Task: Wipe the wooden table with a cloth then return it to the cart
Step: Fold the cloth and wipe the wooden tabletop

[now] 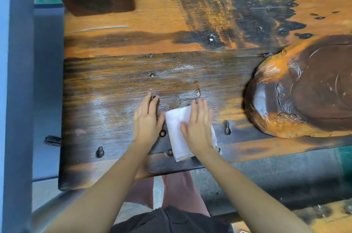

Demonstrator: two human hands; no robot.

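Pressing flat on the white cloth (178,129): right hand (200,128), fingers spread, palm down, no grip. Cloth lies folded on the wooden table (114,84) near its front edge, mostly under and left of that hand. Left hand (147,120) open, flat on bare wood, thumb touching cloth's left edge. Carved wooden tray (266,99) well right.

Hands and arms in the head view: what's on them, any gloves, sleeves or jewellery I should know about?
Both are bare. The left hand and right hand wear no gloves, and no rings, watch or bracelets show. The forearms are uncovered as far up as the frame shows, so no sleeves are in view. The fingernails that show look dark, perhaps painted. Below them, dark shorts are visible.
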